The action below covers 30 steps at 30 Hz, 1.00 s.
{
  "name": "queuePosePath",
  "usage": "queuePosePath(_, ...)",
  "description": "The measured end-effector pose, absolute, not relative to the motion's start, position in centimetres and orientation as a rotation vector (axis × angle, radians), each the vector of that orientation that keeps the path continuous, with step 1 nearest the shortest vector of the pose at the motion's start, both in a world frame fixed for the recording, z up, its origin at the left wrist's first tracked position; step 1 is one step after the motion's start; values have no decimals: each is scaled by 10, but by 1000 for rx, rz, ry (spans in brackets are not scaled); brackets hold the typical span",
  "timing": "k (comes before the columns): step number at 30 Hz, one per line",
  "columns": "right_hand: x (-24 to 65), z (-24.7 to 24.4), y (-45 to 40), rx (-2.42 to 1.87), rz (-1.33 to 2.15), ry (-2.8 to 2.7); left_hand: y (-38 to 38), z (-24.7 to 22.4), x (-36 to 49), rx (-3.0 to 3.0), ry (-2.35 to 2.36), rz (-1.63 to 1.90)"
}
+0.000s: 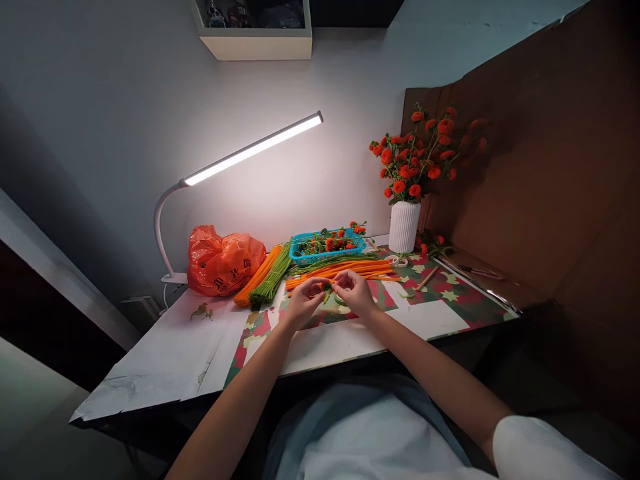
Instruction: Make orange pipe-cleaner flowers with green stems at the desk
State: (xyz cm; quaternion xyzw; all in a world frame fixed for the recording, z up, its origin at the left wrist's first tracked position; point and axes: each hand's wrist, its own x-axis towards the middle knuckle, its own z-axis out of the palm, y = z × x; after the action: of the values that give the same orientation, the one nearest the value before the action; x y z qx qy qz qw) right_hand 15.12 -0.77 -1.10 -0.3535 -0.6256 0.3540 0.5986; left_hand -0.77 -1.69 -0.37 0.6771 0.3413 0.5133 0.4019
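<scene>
Near the middle of the desk, my left hand (306, 301) and my right hand (354, 293) meet, fingers pinched on a small orange and green flower piece (327, 291). Its green part hangs down between them; the fingertips partly hide the rest. Behind the hands lie orange fuzzy stems (367, 268). Farther back, a blue basket (299, 256) holds small orange flowers with green stems. Bundles of orange stems (257, 275) and green stems (273, 279) lie to the left of it.
An orange plastic bag (220, 263) sits at the back left beside a lit lamp (255, 148). A white ribbed vase (404, 228) of orange flowers stands at the back right. A thin stick (428, 278) and pliers (483, 272) lie on the right, near a cardboard panel (540, 160).
</scene>
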Motion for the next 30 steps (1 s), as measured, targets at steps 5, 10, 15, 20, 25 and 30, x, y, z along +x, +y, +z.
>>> queuePosePath(5,150,-8,-16,-831,529,-1564,-17,-3,-7,1629,865,1301)
queuePosePath(10,149,-8,-12,-768,855,-1452,-18,2,-6,1406,843,1288)
queuePosePath(15,155,-4,-10,-754,1018,-1421,-19,4,-6,1378,864,1272)
queuePosePath(20,157,-5,-14,-868,771,-1761,-18,2,-5,1470,887,1205)
queuePosePath(25,158,-6,-12,-895,602,-1901,-15,-3,-5,1592,894,1223)
queuePosePath(30,158,-6,-11,-870,627,-1841,-15,-6,-7,1689,871,1252)
